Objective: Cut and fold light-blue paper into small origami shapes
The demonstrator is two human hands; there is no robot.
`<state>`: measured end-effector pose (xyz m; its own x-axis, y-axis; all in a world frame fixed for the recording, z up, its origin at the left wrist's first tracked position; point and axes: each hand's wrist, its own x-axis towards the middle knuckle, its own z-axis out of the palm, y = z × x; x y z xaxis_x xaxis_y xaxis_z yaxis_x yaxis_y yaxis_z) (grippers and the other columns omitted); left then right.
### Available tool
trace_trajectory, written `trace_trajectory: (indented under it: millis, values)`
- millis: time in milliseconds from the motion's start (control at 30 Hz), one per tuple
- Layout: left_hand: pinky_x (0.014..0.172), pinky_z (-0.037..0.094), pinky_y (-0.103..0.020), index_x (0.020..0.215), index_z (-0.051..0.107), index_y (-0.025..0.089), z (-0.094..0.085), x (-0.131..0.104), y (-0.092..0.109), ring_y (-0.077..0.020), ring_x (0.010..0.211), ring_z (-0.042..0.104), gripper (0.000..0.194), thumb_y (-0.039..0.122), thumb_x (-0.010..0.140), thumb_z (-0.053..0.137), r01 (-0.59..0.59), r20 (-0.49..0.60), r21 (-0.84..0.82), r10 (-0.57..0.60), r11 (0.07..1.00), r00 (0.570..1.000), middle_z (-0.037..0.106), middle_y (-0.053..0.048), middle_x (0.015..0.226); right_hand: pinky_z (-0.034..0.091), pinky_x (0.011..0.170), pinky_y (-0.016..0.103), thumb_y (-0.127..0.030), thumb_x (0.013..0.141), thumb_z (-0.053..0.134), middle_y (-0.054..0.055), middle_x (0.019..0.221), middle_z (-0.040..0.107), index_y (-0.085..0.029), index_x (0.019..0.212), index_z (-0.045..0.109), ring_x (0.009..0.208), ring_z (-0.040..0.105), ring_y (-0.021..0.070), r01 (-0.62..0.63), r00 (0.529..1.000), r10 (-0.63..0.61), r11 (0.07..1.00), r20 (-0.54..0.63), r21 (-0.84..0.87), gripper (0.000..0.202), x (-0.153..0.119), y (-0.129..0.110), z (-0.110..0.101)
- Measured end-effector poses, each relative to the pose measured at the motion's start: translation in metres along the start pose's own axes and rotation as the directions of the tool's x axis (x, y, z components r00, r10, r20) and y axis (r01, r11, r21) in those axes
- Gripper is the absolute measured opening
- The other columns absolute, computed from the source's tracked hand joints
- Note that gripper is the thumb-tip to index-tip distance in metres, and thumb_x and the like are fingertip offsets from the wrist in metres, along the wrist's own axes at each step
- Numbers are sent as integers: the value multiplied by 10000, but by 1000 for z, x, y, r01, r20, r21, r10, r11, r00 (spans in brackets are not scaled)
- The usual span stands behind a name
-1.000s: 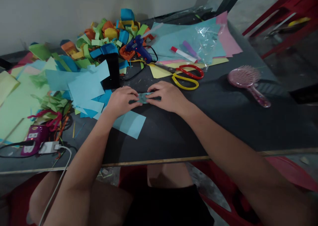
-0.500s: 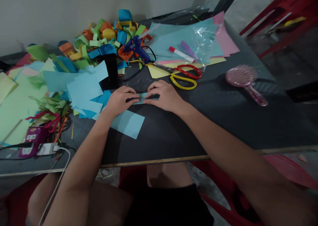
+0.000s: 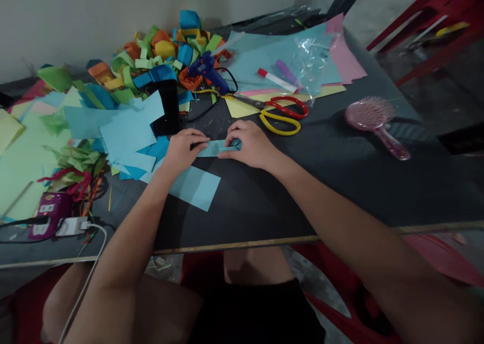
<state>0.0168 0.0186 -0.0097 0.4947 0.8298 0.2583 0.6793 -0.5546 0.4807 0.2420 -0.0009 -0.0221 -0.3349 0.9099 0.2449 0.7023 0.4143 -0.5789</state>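
A narrow light-blue paper strip (image 3: 213, 148) lies between my hands on the dark table, with a fold showing near its right end. My left hand (image 3: 185, 148) grips the strip's left end, thumb and fingers close together. At the right end, my right hand (image 3: 247, 145) holds the strip between curled fingers and thumb. Just below my left hand rests a flat light-blue paper rectangle (image 3: 197, 187), partly covered by my forearm. Scissors (image 3: 280, 115) with one red and one yellow handle lie beyond my right hand.
Folded coloured paper pieces (image 3: 162, 52) are heaped by the wall beside a blue glue gun (image 3: 208, 72). A pink hairbrush (image 3: 374, 120) lies at right, a marker (image 3: 278, 80) behind the scissors. Loose blue sheets (image 3: 130, 127) and a purple power socket (image 3: 53, 213) are on the left.
My left hand has shifted slightly left along the strip, so more of the strip shows. The fingers of my right hand have curled in at its right end.
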Motion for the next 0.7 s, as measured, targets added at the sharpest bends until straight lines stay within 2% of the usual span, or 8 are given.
trace_trajectory:
  millis: [100, 200, 433, 533, 700]
  values:
    - [836, 585, -358, 976, 777, 247, 0, 2, 2, -212, 946, 696, 149, 250, 886, 659, 55, -4, -52, -55, 997, 998, 745, -39, 1047, 414, 845, 416, -530, 803, 717, 83, 998, 630, -215, 718, 690, 951, 559, 262, -24, 1000, 24, 1000, 0, -4, 328, 2, 1, 4]
    - [837, 585, -353, 944, 780, 254, 0, 3, 3, -206, 933, 700, 127, 232, 862, 686, 87, -10, -76, -88, 993, 996, 748, -29, 1036, 395, 832, 402, -509, 894, 613, 86, 965, 635, -210, 711, 670, 934, 556, 252, -37, 998, 36, 999, -45, -8, 354, 2, -2, 7]
    - [843, 582, -349, 884, 786, 252, 0, 5, 4, -204, 910, 705, 100, 209, 829, 714, 129, -6, -107, -130, 986, 991, 759, -16, 993, 410, 802, 373, -340, 803, 757, 46, 845, 640, -213, 782, 691, 851, 571, 228, -26, 995, 30, 999, -93, 46, 145, 3, -3, 9]
    - [837, 578, -348, 883, 784, 251, 0, 6, 4, -201, 895, 702, 107, 203, 839, 700, 137, 6, -106, -137, 985, 991, 759, -20, 985, 431, 808, 377, -328, 842, 722, 50, 868, 663, -238, 872, 758, 860, 587, 227, 7, 994, -1, 999, -109, 53, 101, 3, -1, 8]
    - [844, 561, -341, 950, 772, 235, 2, 3, 6, -198, 926, 686, 148, 190, 885, 646, 118, 12, -38, -117, 992, 993, 743, -37, 1013, 441, 836, 409, -369, 901, 647, 64, 956, 680, -296, 930, 799, 943, 570, 250, 61, 990, -64, 998, -125, -28, 171, 1, 0, 10]
